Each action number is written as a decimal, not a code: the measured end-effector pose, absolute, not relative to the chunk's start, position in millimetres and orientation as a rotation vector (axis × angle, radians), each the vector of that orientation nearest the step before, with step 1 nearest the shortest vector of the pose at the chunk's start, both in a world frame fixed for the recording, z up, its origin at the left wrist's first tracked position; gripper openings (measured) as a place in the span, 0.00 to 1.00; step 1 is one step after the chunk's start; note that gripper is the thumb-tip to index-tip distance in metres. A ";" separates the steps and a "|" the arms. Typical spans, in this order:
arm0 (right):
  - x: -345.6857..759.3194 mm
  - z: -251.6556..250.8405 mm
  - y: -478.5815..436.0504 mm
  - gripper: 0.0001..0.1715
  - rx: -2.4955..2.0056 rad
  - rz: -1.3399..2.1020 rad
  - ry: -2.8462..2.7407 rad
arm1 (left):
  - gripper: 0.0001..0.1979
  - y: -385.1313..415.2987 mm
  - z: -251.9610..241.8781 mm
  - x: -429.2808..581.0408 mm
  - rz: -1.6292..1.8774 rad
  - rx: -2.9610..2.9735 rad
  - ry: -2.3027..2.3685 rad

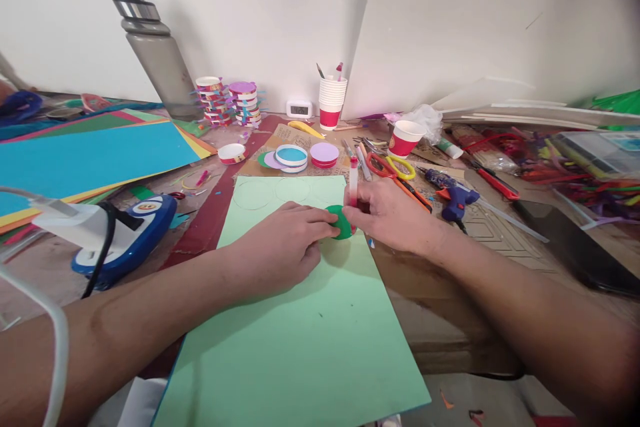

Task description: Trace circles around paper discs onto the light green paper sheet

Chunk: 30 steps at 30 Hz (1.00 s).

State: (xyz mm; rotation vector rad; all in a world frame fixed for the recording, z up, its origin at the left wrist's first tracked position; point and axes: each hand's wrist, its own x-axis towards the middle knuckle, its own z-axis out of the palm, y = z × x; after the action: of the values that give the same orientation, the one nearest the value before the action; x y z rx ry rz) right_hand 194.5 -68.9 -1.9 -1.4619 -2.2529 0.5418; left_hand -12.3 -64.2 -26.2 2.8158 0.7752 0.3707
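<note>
A light green sheet of paper (295,347) lies in front of me, with pencil-thin circles drawn along its far edge. My left hand (290,240) presses a dark green paper disc (340,223) onto the sheet near its right edge, fingers stretched out over it. In my right hand (387,213) a pen (353,181) with a red cap end and a pale barrel stands upright. Its lower end meets the disc's right rim, partly hidden by my fingers.
Behind the sheet are paper discs (324,152), scissors (385,165) and a stack of paper cups (333,103). A glue gun (453,197) and a black phone (575,243) lie right. Coloured paper (95,163), a power strip (125,233) and a tall bottle (155,60) are left.
</note>
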 end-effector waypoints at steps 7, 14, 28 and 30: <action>192.8 -3.8 -70.0 0.10 -1.464 0.625 -2.200 | 0.24 -63.7 -25.7 -11.9 0.341 2.820 0.772; 190.7 -6.7 -72.0 0.09 -1.400 0.657 -2.193 | 0.25 -62.5 -25.6 -12.0 0.331 2.818 0.757; 198.0 -10.0 -62.2 0.11 -1.410 0.419 -1.974 | 0.20 -68.7 -27.9 -10.9 0.340 2.884 0.793; 198.6 -13.7 -59.7 0.12 -1.410 0.349 -2.020 | 0.20 -70.2 -28.0 -10.2 0.384 2.897 0.797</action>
State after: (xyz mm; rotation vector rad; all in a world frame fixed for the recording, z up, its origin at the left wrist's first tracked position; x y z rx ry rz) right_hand 198.6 -59.7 -13.7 -1.4099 -2.0200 0.3490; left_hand -10.2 -70.2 -28.0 2.8966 0.7965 0.3843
